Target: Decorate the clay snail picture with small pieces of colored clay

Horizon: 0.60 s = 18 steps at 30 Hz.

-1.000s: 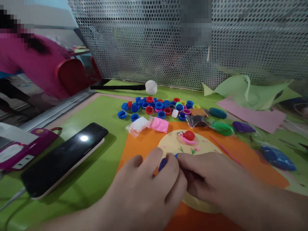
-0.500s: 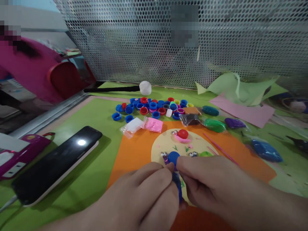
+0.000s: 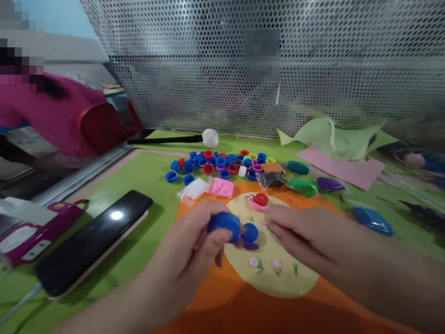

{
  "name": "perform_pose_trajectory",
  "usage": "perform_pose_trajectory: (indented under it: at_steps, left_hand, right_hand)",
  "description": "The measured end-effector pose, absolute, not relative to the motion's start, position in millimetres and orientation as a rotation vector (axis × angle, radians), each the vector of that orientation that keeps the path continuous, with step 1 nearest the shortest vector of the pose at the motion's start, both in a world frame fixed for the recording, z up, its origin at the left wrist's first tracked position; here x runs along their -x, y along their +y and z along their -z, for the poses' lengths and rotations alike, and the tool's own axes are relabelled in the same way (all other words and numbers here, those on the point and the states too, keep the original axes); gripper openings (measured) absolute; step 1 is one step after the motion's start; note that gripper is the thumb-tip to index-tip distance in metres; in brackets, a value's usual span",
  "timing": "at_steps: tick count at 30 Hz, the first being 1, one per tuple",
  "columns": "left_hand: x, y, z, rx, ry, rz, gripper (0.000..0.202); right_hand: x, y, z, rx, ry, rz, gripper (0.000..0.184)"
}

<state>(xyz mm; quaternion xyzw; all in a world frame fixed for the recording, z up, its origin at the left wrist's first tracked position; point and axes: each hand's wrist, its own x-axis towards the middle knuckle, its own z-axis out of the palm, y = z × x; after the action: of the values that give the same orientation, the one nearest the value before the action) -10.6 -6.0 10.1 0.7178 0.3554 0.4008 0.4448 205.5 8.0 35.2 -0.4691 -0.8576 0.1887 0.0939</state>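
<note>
In my left hand (image 3: pixel 194 250) is a lump of blue modelling clay (image 3: pixel 224 226), gripped between thumb and fingers; blur hides its details. My right hand (image 3: pixel 295 227) is closed in a pinch over the right side of the cream circle (image 3: pixel 288 283), and whatever is between its fingertips is hidden. Between the hands, a snail figure with a blue cap shell (image 3: pixel 249 232) and purple body lies on the circle. Above it sits another snail with a red cap shell (image 3: pixel 261 200) and pink body. Small flowers (image 3: pixel 276 264) and green grass blades decorate the lower part.
The circle lies on orange paper (image 3: pixel 208 292) over a green tabletop. Behind are many bottle caps (image 3: pixel 220 162) and clay packets (image 3: pixel 303 187). A phone (image 3: pixel 93 241) with a cable lies left, beside a purple device (image 3: pixel 45 222). A person in pink (image 3: pixel 66 116) is at far left.
My hands have moved apart. The left has drawn up and left with the blue clay, and the right has shifted slightly right and up. The lower flowers are uncovered.
</note>
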Motion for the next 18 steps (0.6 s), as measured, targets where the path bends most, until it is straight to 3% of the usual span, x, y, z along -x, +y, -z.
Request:
perform_pose_trajectory:
  at_steps: [4,12,14,18]
  left_hand:
    - [6.2,-6.3,-7.8,-1.273,0.641,-0.980,0.027]
    - [6.0,-13.8,-1.4,-1.232,0.580,-0.802,0.027]
    - [7.8,-15.3,-2.7,-1.349,0.631,-0.768,0.027]
    - [11.2,-19.2,-4.0,-1.662,0.772,-0.807,0.025]
  right_hand:
    - [-204.2,-5.1,-47.8,1.245,-2.484,-0.822,0.027]
    - [-198.8,-12.2,-43.7,1.096,-2.185,-1.475,0.019]
    - [-200.4,-11.6,-43.9,1.117,-2.211,-1.375,0.018]
    - [-202.6,-11.7,-40.7,1.143,-2.483,-0.749,0.017]
